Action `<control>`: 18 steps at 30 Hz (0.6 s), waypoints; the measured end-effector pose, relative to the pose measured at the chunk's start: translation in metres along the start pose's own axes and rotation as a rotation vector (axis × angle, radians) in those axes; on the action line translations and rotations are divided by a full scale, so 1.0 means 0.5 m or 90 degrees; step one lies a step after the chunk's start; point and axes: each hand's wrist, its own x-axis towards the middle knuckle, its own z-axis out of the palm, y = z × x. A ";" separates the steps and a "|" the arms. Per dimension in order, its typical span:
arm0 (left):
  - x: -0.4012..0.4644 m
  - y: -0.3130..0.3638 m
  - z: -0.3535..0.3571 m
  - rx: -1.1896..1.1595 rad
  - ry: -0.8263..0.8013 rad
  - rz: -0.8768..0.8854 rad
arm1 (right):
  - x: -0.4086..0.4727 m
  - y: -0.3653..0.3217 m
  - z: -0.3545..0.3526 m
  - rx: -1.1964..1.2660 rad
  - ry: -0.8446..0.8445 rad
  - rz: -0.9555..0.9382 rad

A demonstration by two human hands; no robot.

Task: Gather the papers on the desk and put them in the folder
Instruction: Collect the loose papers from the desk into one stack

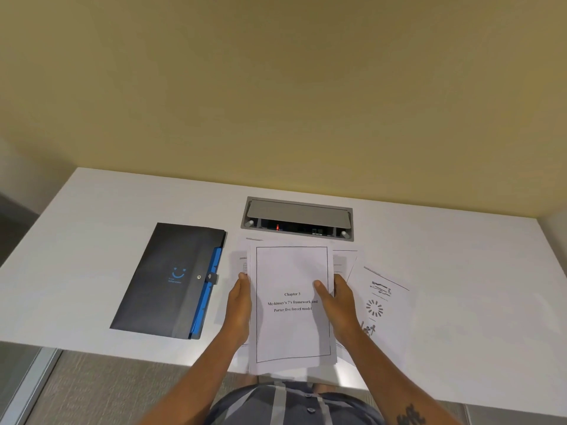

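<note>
Stack of papers (293,305): held between both hands above the near edge of the desk (460,265), the long sides being pressed inward, judged to be for squaring the sheets into one block.
Left hand (239,305): laid flat along the stack's left edge, fingers straight, the sheets being gripped from that side.
Right hand (339,305): closed on the stack's right edge, the thumb laid across the printed face and the fingers tucked behind.
Top sheet: a title page is shown, framed by a thin black border, with "Chapter 3" printed at centre.
Loose sheets (380,305): left flat on the desk, just right of the stack and partly under it; diagrams are printed on one, and more edges are seen fanned out behind the stack, so gathering is judged unfinished.
Folder (165,280): placed flat on the desk, well left of the stack, shut by a snap tab; its position is judged handy for loading once opened.
Folder material: dark matte cover, a blue smiley printed on it, blue tabbed dividers exposed along the right edge.
Paper: thin, white, flexible; edges are slightly uneven.
Desk surface: smooth, white, matte.
Cable box (297,219): a grey metal recess is set into the desk behind the stack, its lid tilted open.
</note>
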 end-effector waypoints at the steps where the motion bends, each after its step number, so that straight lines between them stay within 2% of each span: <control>1: 0.001 0.000 0.001 -0.007 -0.007 -0.011 | -0.001 -0.001 0.000 0.000 0.002 -0.004; 5: 0.000 -0.009 0.002 0.003 -0.032 0.008 | -0.001 0.001 -0.003 0.012 0.019 -0.009; 10: 0.003 -0.024 0.003 0.145 -0.038 0.091 | 0.003 0.014 -0.016 0.020 0.011 0.002; 15: 0.001 -0.053 -0.014 0.213 0.062 0.117 | 0.019 0.026 -0.075 -0.009 0.005 0.056; 18: -0.001 -0.070 -0.034 0.210 0.091 0.112 | 0.034 0.044 -0.155 -0.138 0.055 0.072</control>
